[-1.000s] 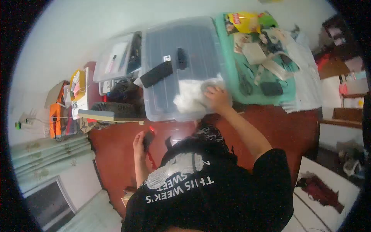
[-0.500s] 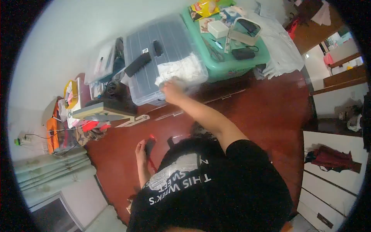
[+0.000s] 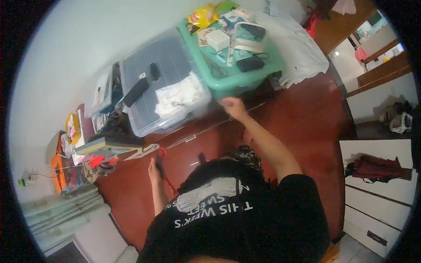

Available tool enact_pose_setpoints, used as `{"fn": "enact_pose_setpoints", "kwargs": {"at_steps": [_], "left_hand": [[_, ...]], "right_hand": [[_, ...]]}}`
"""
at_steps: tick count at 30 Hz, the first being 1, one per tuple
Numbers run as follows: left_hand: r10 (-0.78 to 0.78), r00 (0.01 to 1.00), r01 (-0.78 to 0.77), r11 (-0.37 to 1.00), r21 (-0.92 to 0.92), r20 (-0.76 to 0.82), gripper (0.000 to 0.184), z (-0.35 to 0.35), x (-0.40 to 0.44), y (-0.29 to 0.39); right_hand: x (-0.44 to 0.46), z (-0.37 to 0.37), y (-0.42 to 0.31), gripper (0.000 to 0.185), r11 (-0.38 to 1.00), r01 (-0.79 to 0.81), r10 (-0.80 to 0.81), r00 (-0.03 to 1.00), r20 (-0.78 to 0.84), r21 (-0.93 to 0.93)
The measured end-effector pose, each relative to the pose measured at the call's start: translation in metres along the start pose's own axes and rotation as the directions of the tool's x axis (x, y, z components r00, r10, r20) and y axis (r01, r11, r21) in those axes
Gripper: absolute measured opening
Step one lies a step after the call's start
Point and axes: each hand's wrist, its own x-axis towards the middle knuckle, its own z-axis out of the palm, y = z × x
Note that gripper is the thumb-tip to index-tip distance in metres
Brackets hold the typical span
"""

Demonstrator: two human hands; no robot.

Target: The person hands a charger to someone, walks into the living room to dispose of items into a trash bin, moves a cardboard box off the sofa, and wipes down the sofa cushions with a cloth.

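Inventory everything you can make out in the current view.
Storage box: one, translucent, left of centre.
Cloth: one, white, on the box.
Oblong pieces: two, black, on the box.
Bin: one, green, right of the box.
Snack bag: one, yellow, bin's far end.
Small box: one, white, on bin.
Pouch: one, black, bin's near end.
Plastic bag: one, white, right of bin.
Curtain: one, pale green, lower left.
Strapped item: one, dark with red, lower centre-left.
Other clutter: uncountable, mixed colours, mostly left.
T-shirt: one, black, lower centre.
Left hand: one, bare, holding strapped item.
Right hand: one, bare, before bin.
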Motion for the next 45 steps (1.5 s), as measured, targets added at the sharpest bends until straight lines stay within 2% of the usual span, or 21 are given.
{"fn": "enact_pose_setpoints", "kwargs": {"at_steps": [2, 4, 5, 7, 9, 11, 15, 17, 19, 21, 22, 24, 25, 27, 28, 31, 33, 35, 37, 42, 45], "left_hand": [[0.044, 0.997, -0.044, 0.999, 0.007, 0.058, 0.03, 0.03, 0.016, 0.009], [0.029, 0.997, -0.038, 0.992, 0.119, 0.077, 0.03, 0.079, 0.016, 0.033], [0.026, 0.997, -0.035, 0.992, 0.119, 0.074, 0.03, 0.107, 0.021, 0.038], [0.158, 0.967, -0.189, 0.972, 0.143, 0.2, 0.028, 0.158, 0.032, 0.05], [0.403, 0.866, -0.487, 0.817, 0.31, 0.296, 0.028, 0.203, 0.045, 0.044], [0.171, 0.902, -0.272, 0.938, 0.213, 0.398, 0.029, 0.267, 0.036, 0.065], [0.094, 0.852, -0.203, 0.966, 0.16, 0.515, 0.026, 0.355, 0.018, 0.082], [0.071, 0.871, -0.136, 0.986, 0.1, 0.486, 0.015, 0.38, 0.01, 0.084], [0.096, 0.865, -0.199, 0.966, 0.162, 0.493, 0.015, 0.397, 0.008, 0.08], [0.122, 0.854, -0.27, 0.935, 0.23, 0.505, 0.016, 0.409, 0.009, 0.079], [0.126, 0.84, -0.299, 0.919, 0.258, 0.527, 0.016, 0.415, 0.011, 0.081], [0.126, 0.827, -0.33, 0.898, 0.291, 0.548, 0.017, 0.424, 0.013, 0.084], [0.097, 0.836, -0.29, 0.914, 0.284, 0.541, 0.018, 0.43, 0.015, 0.088], [0.063, 0.842, -0.248, 0.928, 0.279, 0.536, 0.019, 0.441, 0.018, 0.097], [0.087, 0.843, -0.281, 0.913, 0.295, 0.531, 0.019, 0.445, 0.019, 0.101], [0.095, 0.849, -0.272, 0.922, 0.276, 0.519, 0.019, 0.457, 0.033, 0.094], [0.086, 0.856, -0.232, 0.945, 0.231, 0.509, 0.019, 0.466, 0.044, 0.09], [0.173, 0.834, -0.323, 0.923, 0.21, 0.524, 0.019, 0.475, 0.044, 0.098], [0.154, 0.827, -0.294, 0.938, 0.182, 0.541, 0.019, 0.477, 0.055, 0.098], [0.048, 0.838, -0.195, 0.957, 0.216, 0.544, 0.02, 0.481, 0.067, 0.114], [-0.008, 0.863, -0.132, 0.962, 0.24, 0.506, 0.019, 0.488, 0.071, 0.121]], "right_hand": [[0.014, -0.034, -0.006, 0.026, 0.999, 0.0, 0.003, 0.995, -0.097, 0.035], [0.03, -0.066, -0.016, 0.025, 0.904, 0.243, -0.339, 0.909, -0.244, -0.352], [0.037, -0.077, -0.014, 0.025, 0.905, 0.243, -0.337, 0.91, -0.24, -0.35], [0.053, -0.095, -0.01, 0.027, 0.822, 0.305, -0.427, 0.889, -0.166, -0.482], [0.065, -0.113, -0.001, 0.03, 0.816, 0.319, -0.409, 0.908, -0.092, -0.482], [0.074, -0.131, 0.022, 0.029, 0.676, 0.42, -0.497, 0.867, 0.046, -0.605], [0.077, -0.191, 0.044, 0.027, 0.773, 0.386, -0.374, 0.918, 0.129, -0.504], [0.084, -0.222, 0.054, 0.024, 0.84, 0.286, -0.371, 0.923, -0.103, -0.461], [0.102, -0.248, 0.057, 0.026, 0.838, 0.298, -0.378, 0.921, -0.094, -0.458], [0.12, -0.26, 0.055, 0.029, 0.733, 0.236, -0.41, 0.902, -0.137, -0.638], [0.131, -0.261, 0.053, 0.029, 0.739, 0.247, -0.413, 0.901, -0.132, -0.627], [0.15, -0.262, 0.05, 0.03, 0.719, 0.103, -0.24, 0.965, -0.106, -0.688], [0.16, -0.261, 0.055, 0.03, 0.722, 0.103, -0.241, 0.964, -0.109, -0.684], [0.178, -0.255, 0.073, 0.026, 0.53, 0.256, -0.268, 0.955, 0.126, -0.809], [0.186, -0.254, 0.076, 0.026, 0.532, 0.252, -0.264, 0.956, 0.125, -0.808], [0.201, -0.252, 0.081, 0.023, 0.438, 0.383, -0.474, 0.867, 0.153, -0.813], [0.207, -0.246, 0.076, 0.021, 0.46, 0.25, -0.147, 0.968, 0.205, -0.852], [0.192, -0.25, 0.053, 0.019, 0.412, 0.274, -0.107, 0.962, 0.253, -0.869], [0.188, -0.251, 0.041, 0.018, 0.368, 0.29, -0.047, 0.955, 0.294, -0.883], [0.186, -0.244, 0.04, 0.018, 0.674, 0.002, 0.228, 0.951, 0.21, -0.738], [0.183, -0.247, 0.044, 0.018, 0.701, 0.015, 0.198, 0.956, 0.215, -0.713]]}}
